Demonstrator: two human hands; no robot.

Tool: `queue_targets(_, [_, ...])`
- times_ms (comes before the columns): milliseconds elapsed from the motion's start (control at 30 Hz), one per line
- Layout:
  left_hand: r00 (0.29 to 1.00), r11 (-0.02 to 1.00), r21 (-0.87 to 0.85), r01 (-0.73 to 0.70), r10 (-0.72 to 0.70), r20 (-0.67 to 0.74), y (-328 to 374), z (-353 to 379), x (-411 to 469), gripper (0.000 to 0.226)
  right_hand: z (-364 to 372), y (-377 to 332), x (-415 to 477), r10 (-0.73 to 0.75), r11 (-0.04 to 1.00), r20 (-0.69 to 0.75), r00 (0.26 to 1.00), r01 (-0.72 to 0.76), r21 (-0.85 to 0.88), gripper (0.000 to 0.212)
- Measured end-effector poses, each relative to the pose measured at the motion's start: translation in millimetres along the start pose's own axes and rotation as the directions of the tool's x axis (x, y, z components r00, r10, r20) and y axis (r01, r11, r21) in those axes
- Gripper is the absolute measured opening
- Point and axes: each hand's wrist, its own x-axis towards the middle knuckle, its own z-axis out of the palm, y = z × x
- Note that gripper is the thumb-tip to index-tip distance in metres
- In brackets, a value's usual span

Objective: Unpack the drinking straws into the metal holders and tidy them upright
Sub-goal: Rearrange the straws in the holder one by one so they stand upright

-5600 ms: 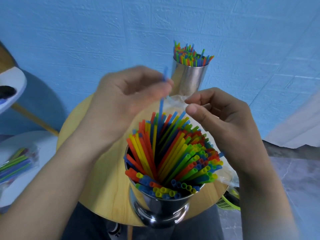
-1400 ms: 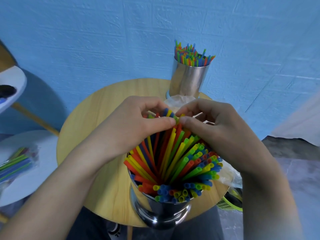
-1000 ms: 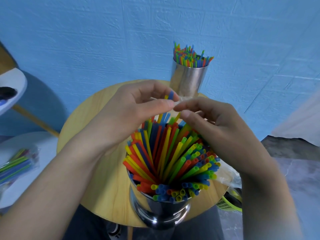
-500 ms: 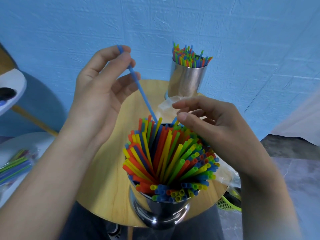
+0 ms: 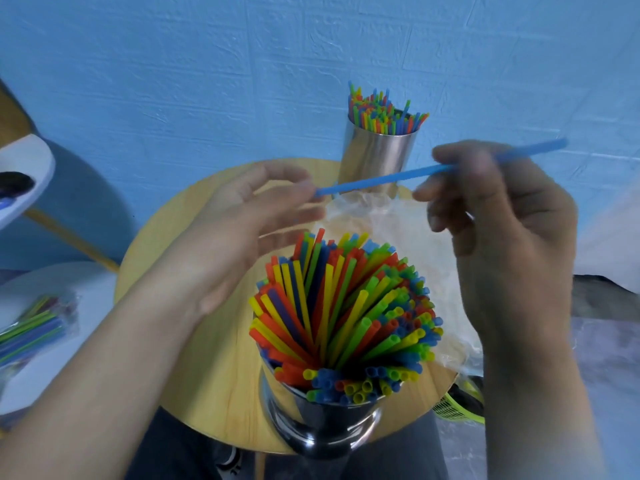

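Observation:
A single blue straw (image 5: 377, 180) lies almost level in the air, pinched in my right hand (image 5: 502, 216) above the table's far side. My left hand (image 5: 242, 223) is spread with fingers apart, its fingertips just beside the straw's left end. Below both hands stands the near metal holder (image 5: 322, 424), packed with red, yellow, green and blue straws (image 5: 346, 306) that fan out and lean. A second metal holder (image 5: 377, 157) stands at the table's far edge with its own straws (image 5: 381, 112) upright.
The holders stand on a round wooden table (image 5: 194, 341). A crumpled clear plastic bag (image 5: 401, 230) lies between them. At the left, a sealed pack of straws (image 5: 31, 330) rests on a white surface. A green basket (image 5: 457, 405) shows below the table's right edge.
The blue straw that my left hand had pulled up out of the near holder is now in my right hand, held level. My left hand has let go and spread.

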Motion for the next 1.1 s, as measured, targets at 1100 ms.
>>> queue_targets(1100, [0.975, 0.646, 0.762, -0.045, -0.140, 0.175, 10, -5, -19, 0.048, 4, 3, 4, 0.233, 0.925, 0.193, 0.953, -0.157, -0.345, 0.025])
